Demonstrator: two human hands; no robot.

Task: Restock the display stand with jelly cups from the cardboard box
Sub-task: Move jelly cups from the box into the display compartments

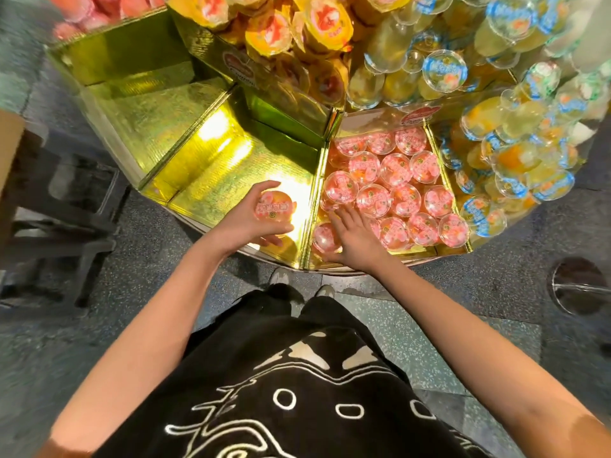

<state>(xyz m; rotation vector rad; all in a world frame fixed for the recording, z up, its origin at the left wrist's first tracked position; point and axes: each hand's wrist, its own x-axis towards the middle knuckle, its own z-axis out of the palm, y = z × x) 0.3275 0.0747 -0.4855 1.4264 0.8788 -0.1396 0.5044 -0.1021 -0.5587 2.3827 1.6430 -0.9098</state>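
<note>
A round display stand (185, 133) with gold-lined wedge compartments fills the upper view. My left hand (251, 219) is shut on a pink-lidded jelly cup (273, 206), held low over the bare gold compartment (215, 180) at the front. My right hand (355, 241) lies flat, fingers spread, on the pink jelly cups (390, 186) that pack the neighbouring compartment to the right. It touches a cup near the front left corner (325, 238) without gripping it. No cardboard box is in view.
Yellow-lidded cups (297, 31) pile up on the upper tier, blue-lidded clear cups (515, 133) spill down the right side, pink ones (96, 11) sit top left. A dark metal stool frame (66, 206) stands at left, and a round floor plate (578, 285) at right.
</note>
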